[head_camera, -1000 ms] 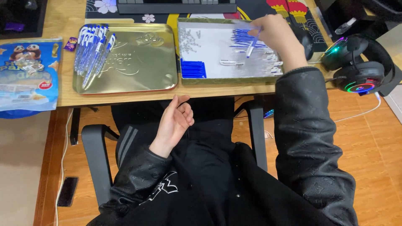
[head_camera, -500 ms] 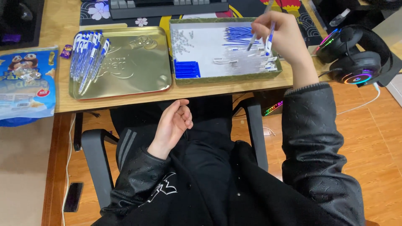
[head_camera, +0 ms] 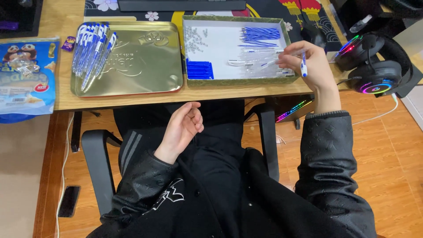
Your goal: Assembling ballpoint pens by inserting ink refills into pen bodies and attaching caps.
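The right hand [head_camera: 308, 66] was held above the right edge of the white-lined box [head_camera: 220, 44], its fingers [head_camera: 293, 49] closed about a clear pen barrel [head_camera: 288, 55], while a blue pen cap [head_camera: 303, 69] was seen pointing downward from the same grip. The pen parts were thus held off the desk [head_camera: 57, 99], just above the box's right-hand corner. Inside the box, a bundle of blue refills [head_camera: 260, 35] was laid at the upper right, a row of blue caps [head_camera: 199, 70] was stacked at the lower left, small clear bits [head_camera: 194, 37] were scattered at the upper left, and clear barrels [head_camera: 246, 64] were strewn near the middle.

The left hand [head_camera: 183, 130] was rested in the lap below the desk edge, palm turned up, its fingers loosely curled and nothing held in them.

Just beside the box on the left, a gold tin lid [head_camera: 141, 61] was placed, with a pile of assembled blue-and-white pens [head_camera: 92, 48] lying along its left side. A blue snack bag [head_camera: 24, 75] was seen at the far left of the desk. A black headset with coloured lights [head_camera: 374, 61] was lying to the right of the right hand.
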